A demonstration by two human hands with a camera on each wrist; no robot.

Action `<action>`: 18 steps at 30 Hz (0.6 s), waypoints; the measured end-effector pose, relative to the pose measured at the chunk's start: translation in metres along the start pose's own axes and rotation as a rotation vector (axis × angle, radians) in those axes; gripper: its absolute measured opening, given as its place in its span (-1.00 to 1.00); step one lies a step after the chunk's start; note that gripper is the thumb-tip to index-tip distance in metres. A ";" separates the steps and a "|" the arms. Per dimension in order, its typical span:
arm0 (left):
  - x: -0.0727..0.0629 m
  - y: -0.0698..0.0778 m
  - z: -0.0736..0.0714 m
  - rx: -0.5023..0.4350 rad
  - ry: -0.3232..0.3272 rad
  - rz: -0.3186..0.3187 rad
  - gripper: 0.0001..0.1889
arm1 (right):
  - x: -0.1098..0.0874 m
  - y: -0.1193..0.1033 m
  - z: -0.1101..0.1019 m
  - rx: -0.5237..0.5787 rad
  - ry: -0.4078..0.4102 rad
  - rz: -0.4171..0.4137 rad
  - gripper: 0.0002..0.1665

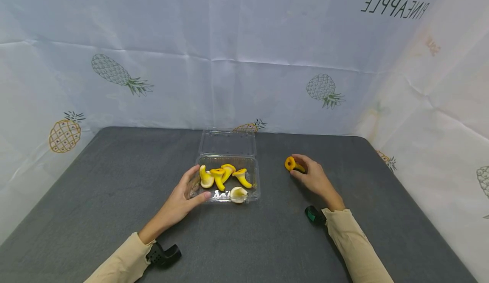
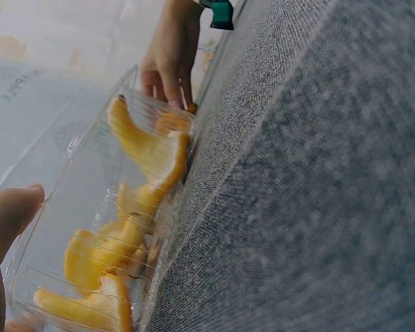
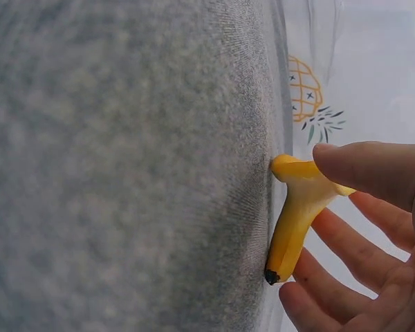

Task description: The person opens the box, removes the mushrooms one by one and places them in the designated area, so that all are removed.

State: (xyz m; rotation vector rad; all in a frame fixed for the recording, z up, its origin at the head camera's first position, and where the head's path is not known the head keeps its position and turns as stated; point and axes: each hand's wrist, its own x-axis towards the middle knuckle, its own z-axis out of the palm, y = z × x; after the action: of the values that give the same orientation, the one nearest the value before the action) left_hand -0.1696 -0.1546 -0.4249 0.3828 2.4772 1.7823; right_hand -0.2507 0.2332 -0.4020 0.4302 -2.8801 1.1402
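Observation:
My left hand (image 1: 184, 194) holds the left side of a clear plastic clamshell box (image 1: 257, 185), thumb at its near rim and fingers along the side. Its lid (image 1: 228, 143) lies folded back, away from me. Inside are several yellow chanterelle mushrooms (image 1: 240, 177) with pale stems or caps; one paler mushroom (image 1: 238, 194) sits near the front. To the right of the box, my right hand (image 1: 314, 179) pinches another yellow chanterelle (image 3: 301, 204) by its flared cap, thumb on one side and fingers on the other. Its dark-tipped stem is close to the tabletop.
The dark grey table (image 1: 237, 245) reaches back to a white pineapple-print cloth (image 1: 229, 88), which also hangs along both sides. Black camera mounts sit on both wrists, the left mount (image 1: 164, 255) low over the table.

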 end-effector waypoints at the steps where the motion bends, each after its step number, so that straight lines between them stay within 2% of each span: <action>1: 0.000 0.000 0.000 0.000 -0.001 0.001 -0.05 | 0.000 0.000 0.000 0.001 0.000 -0.001 -0.34; 18: 0.000 0.001 0.000 -0.008 -0.001 -0.003 -0.05 | 0.000 -0.001 -0.003 -0.018 0.027 -0.007 -0.36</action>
State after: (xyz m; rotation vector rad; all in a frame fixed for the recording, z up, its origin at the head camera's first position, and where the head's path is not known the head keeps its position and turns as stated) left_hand -0.1698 -0.1546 -0.4242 0.3797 2.4680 1.7900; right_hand -0.2503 0.2344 -0.3994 0.4207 -2.8613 1.1095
